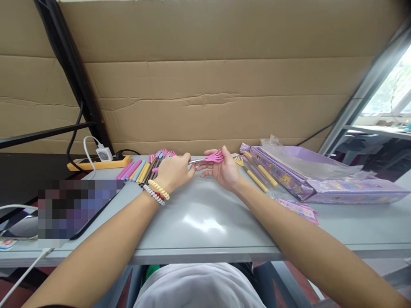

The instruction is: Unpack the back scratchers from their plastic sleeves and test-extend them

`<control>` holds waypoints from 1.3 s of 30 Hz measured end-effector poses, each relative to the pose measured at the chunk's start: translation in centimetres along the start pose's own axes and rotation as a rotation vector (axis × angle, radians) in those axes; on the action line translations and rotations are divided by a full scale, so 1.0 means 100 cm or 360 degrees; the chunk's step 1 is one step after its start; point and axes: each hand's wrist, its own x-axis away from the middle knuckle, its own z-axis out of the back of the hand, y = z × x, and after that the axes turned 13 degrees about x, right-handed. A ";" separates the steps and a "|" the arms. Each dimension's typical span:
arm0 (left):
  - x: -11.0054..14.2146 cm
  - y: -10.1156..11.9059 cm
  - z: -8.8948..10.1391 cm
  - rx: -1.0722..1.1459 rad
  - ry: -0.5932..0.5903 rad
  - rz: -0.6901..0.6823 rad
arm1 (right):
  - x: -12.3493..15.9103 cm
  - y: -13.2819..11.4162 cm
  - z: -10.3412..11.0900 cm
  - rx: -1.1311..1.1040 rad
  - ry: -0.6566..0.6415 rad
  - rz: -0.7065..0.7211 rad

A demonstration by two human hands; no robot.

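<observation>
A back scratcher with a pink claw-shaped head (214, 157) and a thin metal rod is held sideways above the table. My left hand (175, 171), with coiled bands on its wrist, is closed around the handle, whose pink end shows beside the palm. My right hand (226, 171) has its thumb and fingers at the claw head, palm turned partly up, with the lower fingers spread. Just right of that hand lie yellow back scratchers (256, 177) in clear wrapping. Left of my left hand is a row of scratchers with coloured handles (137, 170), their pink heads partly hidden.
A purple printed box (305, 194) with clear plastic inside stands at the right, a purple card (298, 210) before it. At the left are a yellow power strip (105, 162) with a white charger, cables and a blurred-out dark device (105, 209). Cardboard (224, 77) walls the back.
</observation>
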 end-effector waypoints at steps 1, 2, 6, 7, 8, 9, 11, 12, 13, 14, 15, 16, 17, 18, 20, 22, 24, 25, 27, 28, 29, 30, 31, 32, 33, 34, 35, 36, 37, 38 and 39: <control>0.000 -0.002 -0.001 0.0049 0.0023 -0.0044 | 0.000 0.000 0.002 0.0022 0.0000 -0.0005; 0.000 -0.004 -0.002 0.0105 0.0042 -0.0091 | 0.000 -0.001 0.003 0.0038 0.0003 -0.0013; 0.000 -0.010 -0.004 0.0356 0.0008 -0.0309 | 0.001 -0.001 0.013 0.0059 0.0001 0.0024; 0.000 -0.011 -0.004 0.0408 -0.0028 -0.0353 | 0.001 -0.001 0.016 0.0061 -0.0008 0.0051; 0.000 -0.011 -0.004 0.0452 -0.0067 -0.0383 | 0.002 -0.001 0.018 0.0065 -0.0019 0.0080; -0.001 -0.011 -0.004 0.0486 -0.0099 -0.0397 | 0.002 0.000 0.020 0.0071 -0.0033 0.0102; -0.001 -0.011 -0.005 0.0513 -0.0143 -0.0398 | 0.003 0.000 0.022 0.0097 -0.0064 0.0123; -0.001 -0.010 -0.005 0.0509 -0.0153 -0.0390 | 0.003 0.001 0.022 0.0117 -0.0075 0.0125; 0.000 -0.009 -0.006 0.0500 -0.0153 -0.0380 | 0.003 0.001 0.021 0.0141 -0.0082 0.0119; 0.000 -0.008 -0.006 0.0493 -0.0146 -0.0374 | 0.003 0.001 0.021 0.0162 -0.0084 0.0106; 0.000 -0.007 -0.006 0.0493 -0.0137 -0.0372 | 0.002 0.001 0.020 0.0176 -0.0081 0.0093; 0.001 -0.006 -0.006 0.0504 -0.0125 -0.0370 | 0.002 0.002 0.019 0.0182 -0.0079 0.0082; 0.001 -0.006 -0.005 0.0527 -0.0107 -0.0371 | 0.002 0.002 0.019 0.0183 -0.0086 0.0072; 0.002 -0.005 -0.005 0.0554 -0.0095 -0.0382 | 0.002 0.002 0.018 0.0181 -0.0102 0.0069; 0.002 -0.004 -0.004 0.0591 -0.0098 -0.0421 | 0.002 0.002 0.018 0.0182 -0.0145 0.0078; 0.001 -0.004 -0.002 0.0589 -0.0123 -0.0452 | 0.002 0.002 0.016 0.0196 -0.0122 0.0089; -0.002 -0.004 -0.001 0.0557 -0.0141 -0.0439 | 0.001 -0.001 0.014 0.0207 -0.0016 0.0103; -0.004 -0.005 0.001 0.0534 -0.0131 -0.0419 | 0.000 -0.004 0.013 0.0199 0.0046 0.0114; -0.009 -0.008 0.005 0.0461 -0.0083 -0.0377 | -0.002 -0.014 0.015 0.0144 0.0170 0.0146; -0.012 -0.012 0.008 0.0409 -0.0041 -0.0349 | -0.002 -0.022 0.019 0.0103 0.0242 0.0170; -0.014 -0.018 0.012 0.0350 0.0009 -0.0322 | -0.002 -0.031 0.024 0.0056 0.0330 0.0202; -0.017 -0.027 0.015 0.0289 0.0071 -0.0295 | -0.001 -0.041 0.031 0.0010 0.0440 0.0245; -0.019 -0.037 0.019 0.0227 0.0140 -0.0274 | 0.002 -0.052 0.040 -0.0034 0.0566 0.0301; -0.021 -0.049 0.022 0.0168 0.0194 -0.0266 | 0.005 -0.063 0.051 -0.0096 0.0720 0.0372; -0.022 -0.063 0.025 0.0104 0.0261 -0.0247 | 0.009 -0.074 0.062 -0.0171 0.0886 0.0433; -0.023 -0.078 0.027 0.0040 0.0328 -0.0190 | 0.014 -0.084 0.074 -0.0262 0.1055 0.0497; -0.022 -0.093 0.029 -0.0006 0.0388 -0.0124 | 0.019 -0.093 0.086 -0.0364 0.1237 0.0542; -0.022 -0.106 0.030 -0.0028 0.0413 -0.0082 | 0.024 -0.101 0.096 -0.0448 0.1397 0.0576; -0.020 -0.119 0.030 -0.0040 0.0418 -0.0066 | 0.029 -0.107 0.105 -0.0505 0.1518 0.0599; -0.019 -0.128 0.030 -0.0042 0.0431 -0.0055 | 0.033 -0.112 0.113 -0.0564 0.1612 0.0616; -0.018 -0.136 0.029 -0.0036 0.0452 -0.0039 | 0.037 -0.116 0.119 -0.0617 0.1679 0.0631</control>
